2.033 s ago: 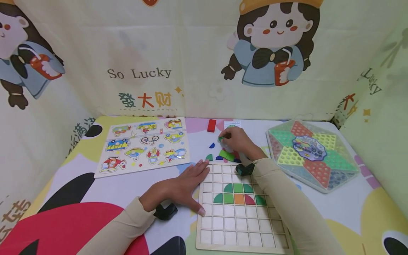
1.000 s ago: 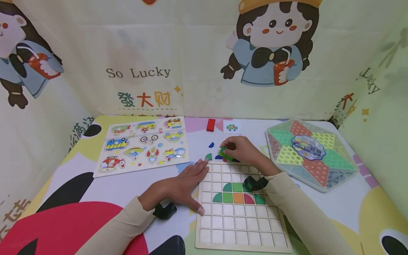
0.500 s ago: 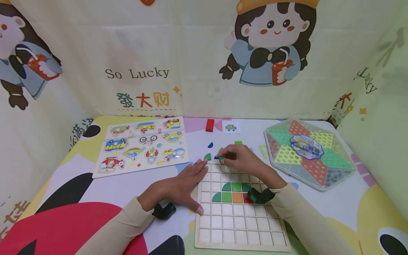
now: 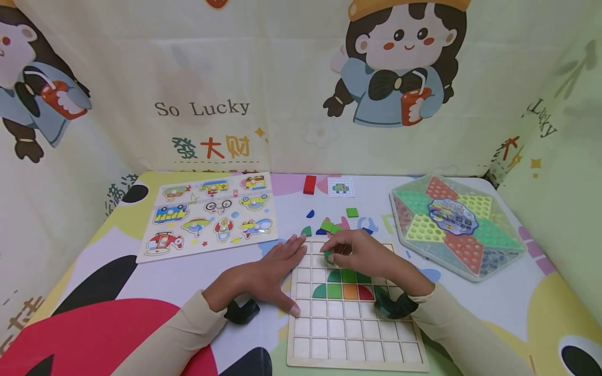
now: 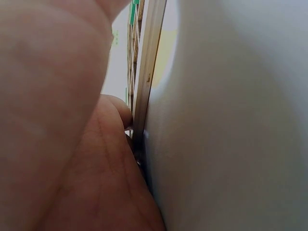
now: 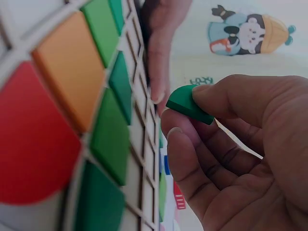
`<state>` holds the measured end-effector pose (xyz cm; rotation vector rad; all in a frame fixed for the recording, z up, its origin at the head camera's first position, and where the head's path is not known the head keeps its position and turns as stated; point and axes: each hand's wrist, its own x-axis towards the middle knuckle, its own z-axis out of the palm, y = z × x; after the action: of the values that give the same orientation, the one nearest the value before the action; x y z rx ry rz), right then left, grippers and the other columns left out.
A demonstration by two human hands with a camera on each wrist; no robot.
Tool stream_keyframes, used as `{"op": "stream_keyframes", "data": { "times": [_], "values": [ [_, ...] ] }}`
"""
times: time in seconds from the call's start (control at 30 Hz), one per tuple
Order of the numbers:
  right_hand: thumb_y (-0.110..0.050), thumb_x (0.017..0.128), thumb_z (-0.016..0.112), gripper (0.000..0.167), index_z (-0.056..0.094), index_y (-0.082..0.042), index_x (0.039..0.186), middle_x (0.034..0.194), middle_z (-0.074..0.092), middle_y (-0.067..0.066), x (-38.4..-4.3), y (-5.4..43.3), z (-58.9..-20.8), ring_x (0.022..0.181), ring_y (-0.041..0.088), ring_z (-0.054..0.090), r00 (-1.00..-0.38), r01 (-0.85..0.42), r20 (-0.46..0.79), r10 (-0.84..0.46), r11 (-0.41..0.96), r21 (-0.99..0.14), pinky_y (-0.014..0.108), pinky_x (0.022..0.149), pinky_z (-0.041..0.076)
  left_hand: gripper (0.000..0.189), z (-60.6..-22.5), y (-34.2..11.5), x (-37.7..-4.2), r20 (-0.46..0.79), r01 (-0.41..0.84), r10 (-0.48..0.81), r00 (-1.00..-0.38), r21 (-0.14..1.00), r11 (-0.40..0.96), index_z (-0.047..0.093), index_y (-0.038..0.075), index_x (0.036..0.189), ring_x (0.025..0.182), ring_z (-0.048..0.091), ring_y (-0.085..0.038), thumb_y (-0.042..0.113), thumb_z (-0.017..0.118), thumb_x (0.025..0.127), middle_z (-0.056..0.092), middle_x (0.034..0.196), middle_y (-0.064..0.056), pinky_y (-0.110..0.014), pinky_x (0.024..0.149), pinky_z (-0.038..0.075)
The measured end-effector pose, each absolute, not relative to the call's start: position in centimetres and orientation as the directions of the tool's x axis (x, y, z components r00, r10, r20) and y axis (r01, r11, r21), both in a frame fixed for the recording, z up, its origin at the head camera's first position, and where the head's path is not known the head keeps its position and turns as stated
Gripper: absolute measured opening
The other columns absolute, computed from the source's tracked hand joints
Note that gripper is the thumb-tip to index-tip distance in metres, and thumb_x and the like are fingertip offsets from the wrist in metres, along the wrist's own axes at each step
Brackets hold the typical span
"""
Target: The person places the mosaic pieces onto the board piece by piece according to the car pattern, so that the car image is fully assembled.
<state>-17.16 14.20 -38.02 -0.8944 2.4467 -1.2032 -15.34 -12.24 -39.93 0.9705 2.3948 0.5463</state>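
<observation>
A wooden grid board (image 4: 357, 363) lies at the centre of the head view. Several green tiles (image 4: 334, 291), one orange square (image 4: 350, 291) and a red rounded tile (image 4: 365, 293) sit in its cells. My right hand (image 4: 364, 253) pinches a dark green tile with a curved edge (image 6: 191, 106) between thumb and fingers, over the board's upper rows. The right wrist view shows that tile raised off the grid. My left hand (image 4: 270, 277) lies along the board's left edge, fingers extended, thumb touching the frame. Only the palm side (image 5: 86, 159) shows in the left wrist view.
Loose tiles lie behind the board, including a light green square (image 4: 352, 212) and a blue piece (image 4: 310, 213). Farther back are a red block (image 4: 309, 185) and a pattern card (image 4: 340, 187). A vehicle puzzle (image 4: 207, 214) stands left, a hexagonal game box (image 4: 458, 227) right.
My right hand has come from the loose tiles at the back toward me, carrying the dark green tile over the grid. The pattern card and light green square are uncovered. My left hand stays put.
</observation>
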Motion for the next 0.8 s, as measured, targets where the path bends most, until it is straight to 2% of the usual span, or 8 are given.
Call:
{"op": "stream_keyframes", "data": {
  "times": [0.3,0.8],
  "values": [
    [-0.003,0.088,0.069,0.019,0.074,-0.013,0.104,0.094,0.067,-0.011,-16.1,14.3,-38.2,0.075,0.013,0.056,-0.754,-0.424,0.008,-0.657,0.477,-0.770,0.025,0.066,0.051,0.122,-40.1,-12.2,-15.4,-0.288,0.523,0.725,-0.626,0.534,0.664,0.009,0.014,0.158,0.144,-0.017,-0.011,0.069,0.073,0.069,-0.011,0.162,0.005,-0.040,0.116,-0.005],
    [-0.004,0.090,0.068,0.018,0.073,-0.013,0.104,0.098,0.068,-0.011,-14.5,13.8,-38.3,0.082,0.008,0.061,-0.690,-0.437,0.002,-0.724,0.414,-0.798,0.027,0.076,0.053,0.123,-39.9,-12.2,-15.3,-0.285,0.523,0.728,-0.624,0.539,0.660,0.008,0.012,0.157,0.144,-0.017,-0.012,0.068,0.074,0.070,-0.011,0.163,0.003,-0.040,0.116,-0.006]
  ]
}}
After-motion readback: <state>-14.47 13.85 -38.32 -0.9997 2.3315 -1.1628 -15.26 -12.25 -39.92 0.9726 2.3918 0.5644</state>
